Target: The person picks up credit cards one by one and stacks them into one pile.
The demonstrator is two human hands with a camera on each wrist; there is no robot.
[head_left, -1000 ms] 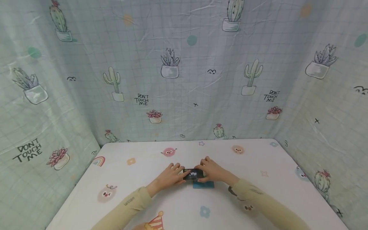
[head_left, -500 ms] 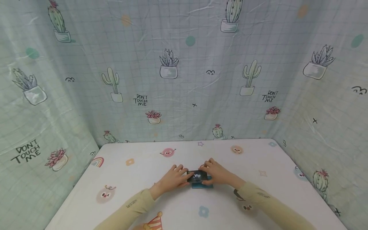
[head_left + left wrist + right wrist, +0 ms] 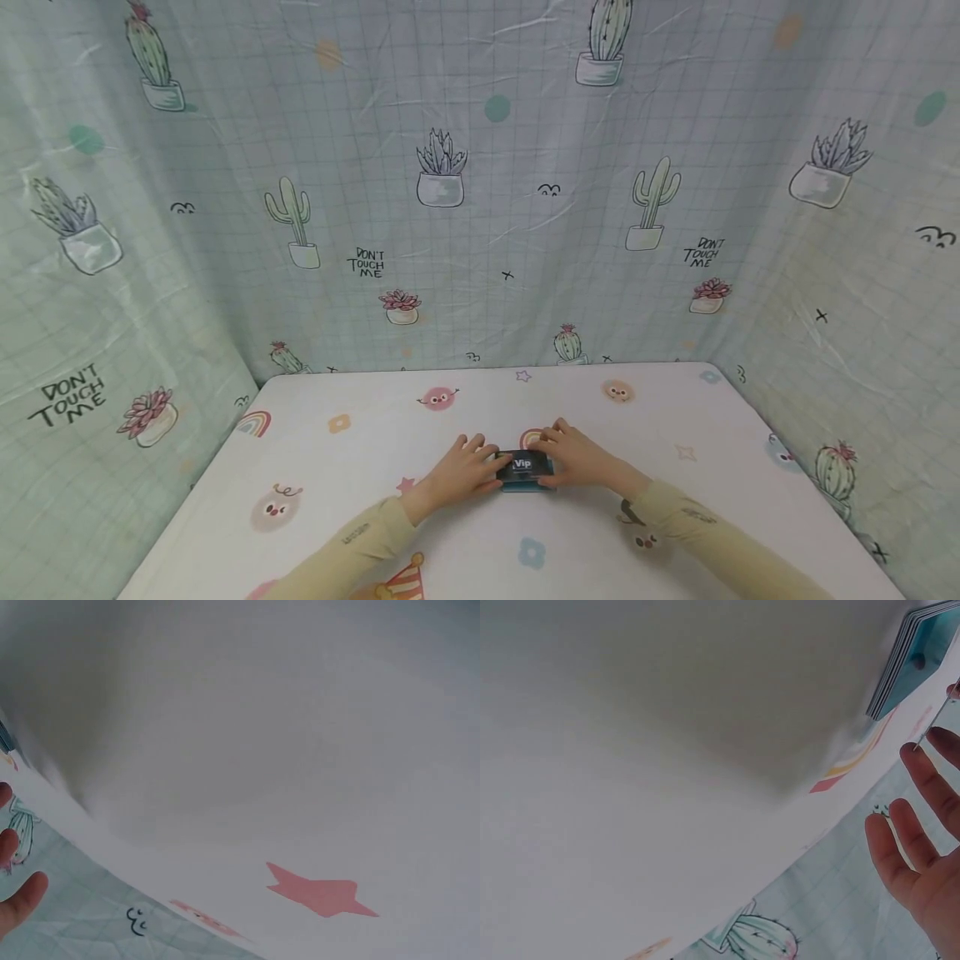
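Observation:
A black card [image 3: 522, 465] lettered "Vip" is held flat between both hands, just over a stack of blue-topped cards [image 3: 932, 646] on the table. My left hand [image 3: 459, 471] pinches the card's left end, with its index finger reaching over the top face. At the right end, the thumb and fingers of my right hand [image 3: 581, 460] grip the card. Seen edge-on in the right wrist view, the card [image 3: 936, 716] is a thin line at the fingertips, apart from the stack. From the head view most of the stack is hidden, with a blue strip showing along its near side.
The white table [image 3: 405, 417] carries printed stars, rainbows and faces. Behind it and at both sides hangs a cactus-print curtain [image 3: 480, 233].
Both hands have carried the black card rightward and nearer to me, so it now covers most of the blue stack. The stack has stayed where it was.

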